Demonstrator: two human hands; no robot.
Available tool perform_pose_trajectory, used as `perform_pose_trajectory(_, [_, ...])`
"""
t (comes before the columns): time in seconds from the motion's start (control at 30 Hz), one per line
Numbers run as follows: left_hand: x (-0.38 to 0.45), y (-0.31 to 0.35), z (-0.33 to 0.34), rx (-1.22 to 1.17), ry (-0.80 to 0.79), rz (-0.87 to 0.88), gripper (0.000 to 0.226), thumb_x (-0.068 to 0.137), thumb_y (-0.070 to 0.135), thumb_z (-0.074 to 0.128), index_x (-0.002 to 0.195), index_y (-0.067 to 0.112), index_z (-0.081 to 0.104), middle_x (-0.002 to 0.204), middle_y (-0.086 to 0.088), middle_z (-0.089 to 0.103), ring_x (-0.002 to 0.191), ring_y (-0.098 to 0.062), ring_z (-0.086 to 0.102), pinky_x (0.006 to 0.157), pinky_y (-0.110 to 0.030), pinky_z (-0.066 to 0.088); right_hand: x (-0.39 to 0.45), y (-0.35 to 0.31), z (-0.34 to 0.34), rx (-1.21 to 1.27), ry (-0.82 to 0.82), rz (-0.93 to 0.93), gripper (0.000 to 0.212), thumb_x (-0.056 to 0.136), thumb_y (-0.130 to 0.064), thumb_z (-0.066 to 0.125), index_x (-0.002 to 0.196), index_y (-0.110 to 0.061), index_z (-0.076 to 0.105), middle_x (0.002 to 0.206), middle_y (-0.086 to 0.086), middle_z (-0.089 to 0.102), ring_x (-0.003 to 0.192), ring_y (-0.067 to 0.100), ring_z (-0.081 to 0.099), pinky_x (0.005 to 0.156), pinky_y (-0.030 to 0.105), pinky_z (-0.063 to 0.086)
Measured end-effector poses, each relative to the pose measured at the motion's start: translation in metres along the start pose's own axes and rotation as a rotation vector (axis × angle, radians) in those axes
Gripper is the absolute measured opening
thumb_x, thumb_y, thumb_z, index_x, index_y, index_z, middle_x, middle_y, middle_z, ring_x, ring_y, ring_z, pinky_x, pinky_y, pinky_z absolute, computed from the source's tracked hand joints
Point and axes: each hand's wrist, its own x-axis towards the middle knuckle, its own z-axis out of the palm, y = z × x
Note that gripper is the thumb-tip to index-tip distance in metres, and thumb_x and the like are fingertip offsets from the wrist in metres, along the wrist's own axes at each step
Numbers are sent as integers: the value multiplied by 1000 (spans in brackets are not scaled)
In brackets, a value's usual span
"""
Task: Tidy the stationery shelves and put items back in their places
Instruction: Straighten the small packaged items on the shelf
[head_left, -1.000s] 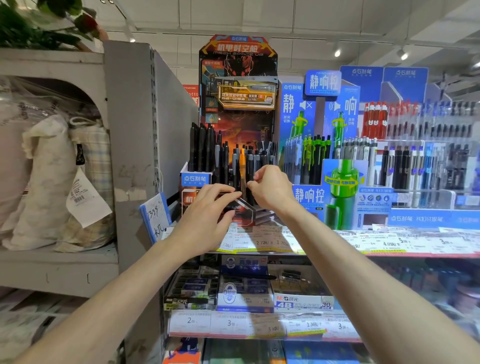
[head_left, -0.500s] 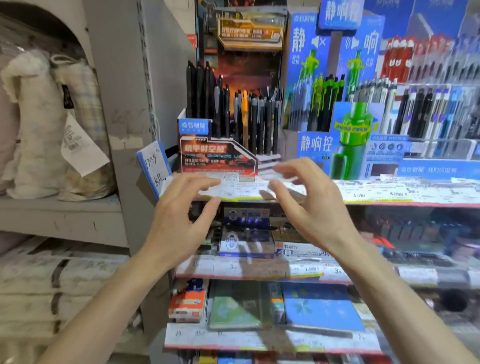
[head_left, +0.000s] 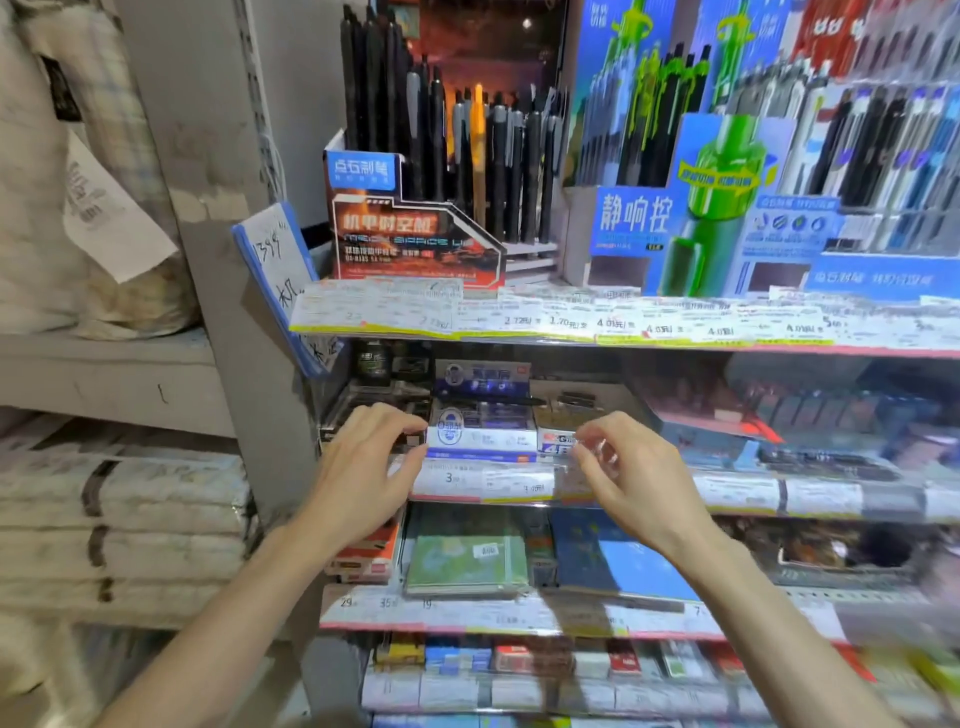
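A white and blue box (head_left: 483, 431) of stationery sits on the second shelf behind price labels (head_left: 483, 480). My left hand (head_left: 363, 467) is at the box's left end, fingers apart, fingertips touching or nearly touching its corner. My right hand (head_left: 639, 478) hovers at the box's right, in front of a neighbouring white box (head_left: 553, 441), fingers curled and apart, holding nothing. Above stands a red display (head_left: 410, 244) of black pens.
A blue and green pen display (head_left: 722, 208) stands on the top shelf to the right. Notebooks (head_left: 467, 561) lie on the shelf below my hands. A handwritten sign (head_left: 275, 265) leans at the shelf's left end. Grey shelving (head_left: 104, 374) with bagged goods is at left.
Both hands have dropped from the black pen display on the top shelf to the second shelf. The view has tilted down and closer with them.
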Motion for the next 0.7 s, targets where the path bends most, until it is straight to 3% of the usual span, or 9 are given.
perform_pose_trajectory(0.23, [11, -3, 3, 24, -9, -64, 26, 92, 31, 58, 114, 21, 65, 101, 6, 60, 100, -16, 51, 84, -35, 46, 52, -8, 18, -107, -109, 60, 25, 94, -30, 54, 109, -19, 71, 103, 4, 69, 86, 30, 67, 71, 41, 55])
perform_pose_trajectory(0.4, [12, -1, 2, 5, -10, -103, 23, 92, 31, 60, 114, 23, 64, 99, 7, 59, 99, -15, 51, 84, -36, 46, 82, -11, 32, -85, -180, 25, 25, 95, -23, 54, 113, -19, 71, 113, 5, 66, 101, 27, 61, 73, 27, 44])
perform_pose_trajectory(0.53, [13, 0, 1, -11, -10, -128, 22, 92, 31, 60, 113, 24, 64, 98, 8, 59, 97, -14, 51, 84, -35, 46, 95, -12, 37, -69, -289, 48, 24, 95, -27, 59, 115, -25, 71, 114, 2, 72, 97, 26, 66, 84, 36, 56])
perform_pose_trajectory(0.7, [17, 3, 0, -15, -23, -169, 26, 93, 35, 57, 116, 25, 63, 95, 8, 57, 97, -14, 52, 83, -31, 44, 93, -15, 36, -65, -297, 26, 21, 94, -26, 60, 111, -29, 72, 110, -3, 74, 94, 23, 67, 83, 38, 58])
